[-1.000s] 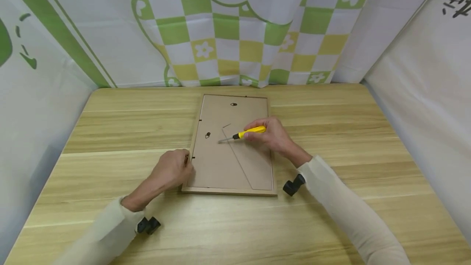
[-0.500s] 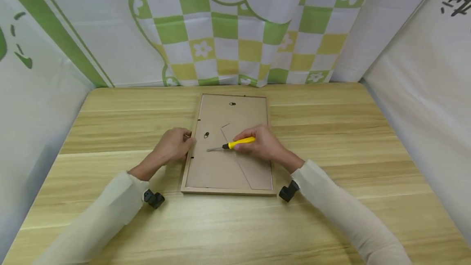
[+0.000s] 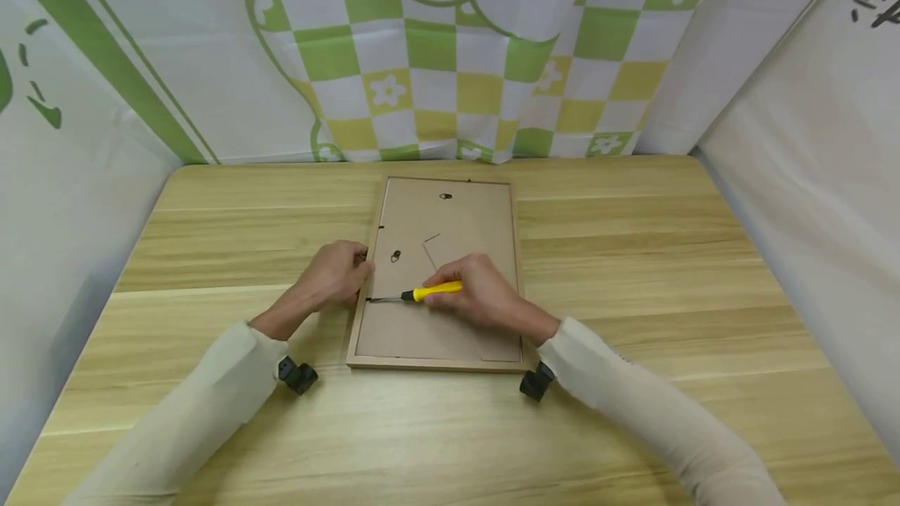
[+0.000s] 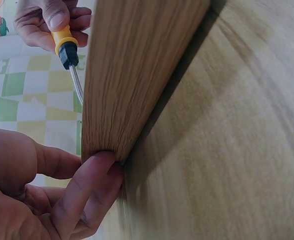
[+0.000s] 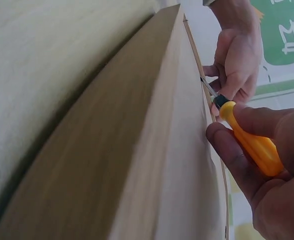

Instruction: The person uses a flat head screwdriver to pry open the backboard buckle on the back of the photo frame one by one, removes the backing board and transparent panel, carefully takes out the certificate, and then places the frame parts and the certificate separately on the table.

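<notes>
Head view: screwdriver (image 3: 416, 295) lies crosswise over the picture frame (image 3: 467, 229) on the counter (image 3: 619, 256), tip at a left-edge tab (image 3: 369, 300); left hand (image 3: 334, 276) nearer that tab. Left wrist view: its fingers pinch the frame's edge. Right wrist view: right hand's (image 5: 284, 197) fingers pinch the screwdriver handle (image 5: 253, 145).

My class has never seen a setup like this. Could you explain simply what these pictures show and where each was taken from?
There is no machine here, just a person's own left hand and right hand. The wide picture comes from a camera worn on the head, looking forward and down. The two close-ups come from wrist cameras, one per hand. On the wooden table lies a picture frame, back side up. The left hand grips its left side. The right hand holds a yellow-handled screwdriver, its tip at or very near a small dark tab along that side.
</notes>
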Action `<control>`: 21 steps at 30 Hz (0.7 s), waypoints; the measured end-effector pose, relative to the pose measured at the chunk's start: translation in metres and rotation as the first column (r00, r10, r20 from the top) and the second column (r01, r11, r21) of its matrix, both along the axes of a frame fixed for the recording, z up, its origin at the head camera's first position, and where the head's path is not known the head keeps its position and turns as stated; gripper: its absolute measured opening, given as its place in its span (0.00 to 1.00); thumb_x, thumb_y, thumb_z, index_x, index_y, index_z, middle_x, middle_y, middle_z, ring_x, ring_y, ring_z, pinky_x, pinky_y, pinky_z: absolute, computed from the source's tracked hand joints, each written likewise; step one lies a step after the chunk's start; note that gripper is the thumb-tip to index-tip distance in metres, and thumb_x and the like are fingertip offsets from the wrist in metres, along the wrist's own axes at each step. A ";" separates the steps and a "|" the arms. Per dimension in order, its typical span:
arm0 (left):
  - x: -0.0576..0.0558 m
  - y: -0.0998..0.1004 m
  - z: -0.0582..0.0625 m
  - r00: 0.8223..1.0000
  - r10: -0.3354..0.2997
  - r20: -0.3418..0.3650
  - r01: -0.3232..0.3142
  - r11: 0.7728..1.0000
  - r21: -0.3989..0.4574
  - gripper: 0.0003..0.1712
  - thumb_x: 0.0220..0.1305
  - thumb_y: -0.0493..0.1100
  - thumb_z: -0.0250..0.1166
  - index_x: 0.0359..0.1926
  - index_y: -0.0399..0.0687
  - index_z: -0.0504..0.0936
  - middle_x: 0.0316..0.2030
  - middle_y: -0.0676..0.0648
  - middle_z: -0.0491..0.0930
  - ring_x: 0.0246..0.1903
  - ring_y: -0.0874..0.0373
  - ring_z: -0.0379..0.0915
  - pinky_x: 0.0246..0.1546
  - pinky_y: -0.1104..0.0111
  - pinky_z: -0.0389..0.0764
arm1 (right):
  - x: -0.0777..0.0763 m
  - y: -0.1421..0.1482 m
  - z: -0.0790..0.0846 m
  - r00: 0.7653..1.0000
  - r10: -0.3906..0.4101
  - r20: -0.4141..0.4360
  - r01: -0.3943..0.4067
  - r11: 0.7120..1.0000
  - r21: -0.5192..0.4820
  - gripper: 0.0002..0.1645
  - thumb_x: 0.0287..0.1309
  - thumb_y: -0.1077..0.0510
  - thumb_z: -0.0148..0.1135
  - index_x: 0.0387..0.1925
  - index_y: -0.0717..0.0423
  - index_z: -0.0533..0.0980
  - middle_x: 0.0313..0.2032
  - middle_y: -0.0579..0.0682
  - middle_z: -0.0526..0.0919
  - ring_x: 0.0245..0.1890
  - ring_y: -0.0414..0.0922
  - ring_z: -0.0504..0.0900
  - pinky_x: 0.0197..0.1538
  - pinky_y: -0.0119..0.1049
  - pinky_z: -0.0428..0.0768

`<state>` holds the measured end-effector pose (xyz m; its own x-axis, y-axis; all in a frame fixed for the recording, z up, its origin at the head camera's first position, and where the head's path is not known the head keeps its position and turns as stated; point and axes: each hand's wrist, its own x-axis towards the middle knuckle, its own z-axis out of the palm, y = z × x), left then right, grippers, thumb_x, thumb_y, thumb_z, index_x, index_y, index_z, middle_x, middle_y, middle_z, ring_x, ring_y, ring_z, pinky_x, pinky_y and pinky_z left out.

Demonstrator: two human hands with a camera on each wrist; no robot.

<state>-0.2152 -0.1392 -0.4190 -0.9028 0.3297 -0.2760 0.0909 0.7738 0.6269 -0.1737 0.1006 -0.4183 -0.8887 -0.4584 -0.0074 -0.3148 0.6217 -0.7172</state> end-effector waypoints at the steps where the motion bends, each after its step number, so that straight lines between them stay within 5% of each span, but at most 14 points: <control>1: 0.000 0.000 0.000 1.000 0.003 0.007 -0.003 1.000 0.003 0.19 0.67 0.39 0.49 0.54 0.32 0.72 0.45 0.33 0.77 0.19 0.59 0.77 0.19 0.70 0.76 | 0.001 -0.001 0.000 1.000 -0.005 -0.006 0.005 1.000 0.003 0.11 0.48 0.52 0.69 0.36 0.46 0.84 0.36 0.40 0.86 0.37 0.35 0.80 0.44 0.32 0.77; 15: -0.002 0.002 0.000 1.000 0.013 0.005 -0.013 1.000 -0.002 0.18 0.66 0.39 0.49 0.52 0.34 0.74 0.40 0.36 0.79 0.16 0.60 0.75 0.17 0.70 0.75 | 0.013 -0.015 0.000 0.990 -0.067 -0.125 0.067 0.998 -0.006 0.12 0.51 0.52 0.66 0.39 0.49 0.83 0.38 0.45 0.86 0.35 0.36 0.80 0.41 0.29 0.79; 21: -0.001 0.004 -0.001 1.000 0.018 -0.016 -0.018 1.000 -0.006 0.14 0.65 0.38 0.50 0.44 0.35 0.77 0.30 0.40 0.79 0.14 0.60 0.73 0.15 0.70 0.72 | 0.008 -0.023 0.001 0.985 -0.123 -0.118 0.105 0.984 -0.146 0.13 0.49 0.52 0.68 0.38 0.51 0.81 0.36 0.46 0.86 0.30 0.35 0.78 0.34 0.24 0.78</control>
<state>-0.2167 -0.1356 -0.4197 -0.9130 0.3113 -0.2637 0.0864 0.7792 0.6208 -0.1657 0.0773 -0.4175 -0.9249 -0.3427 0.1647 -0.3410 0.5562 -0.7579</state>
